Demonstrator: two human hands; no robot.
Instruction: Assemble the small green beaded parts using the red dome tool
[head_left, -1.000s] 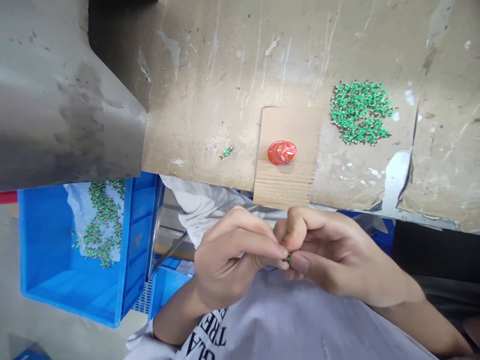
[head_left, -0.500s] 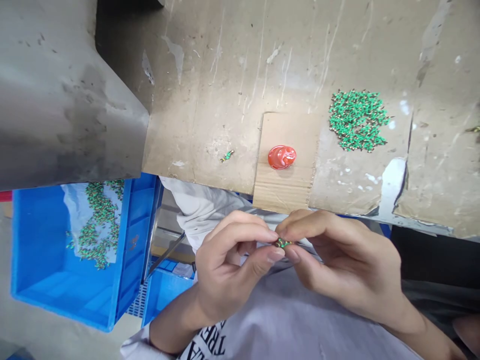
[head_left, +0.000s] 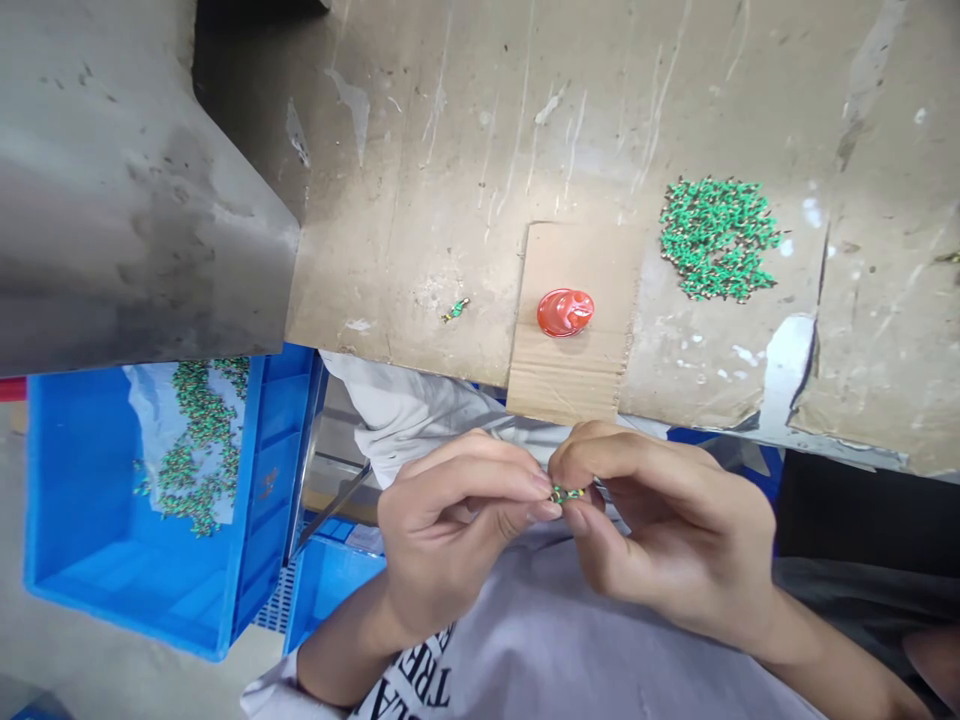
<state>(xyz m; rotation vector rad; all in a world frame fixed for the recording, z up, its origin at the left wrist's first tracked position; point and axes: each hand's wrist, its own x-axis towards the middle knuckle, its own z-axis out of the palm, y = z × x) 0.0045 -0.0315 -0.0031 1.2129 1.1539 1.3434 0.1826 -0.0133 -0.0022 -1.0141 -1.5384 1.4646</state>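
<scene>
Before my chest, my left hand pinches a small green piece with yellow and dark bits between thumb and forefinger. My right hand closes thumb and curled forefinger around the same piece from the other side; its other fingers are bent. Fingertips cover part of the piece, so its exact kind cannot be made out. Beyond my hands, a glossy red cup-like object rests on a cardboard sheet. A similar green piece lies alone left of the cardboard.
A heap of small green pieces lies on the worn table at right. At lower left, a blue crate holds a white sheet with many such pieces. A grey metal housing juts in at upper left.
My right hand has shifted slightly left, with its forefinger more curled. More of the green piece's yellow end now shows between my fingertips.
</scene>
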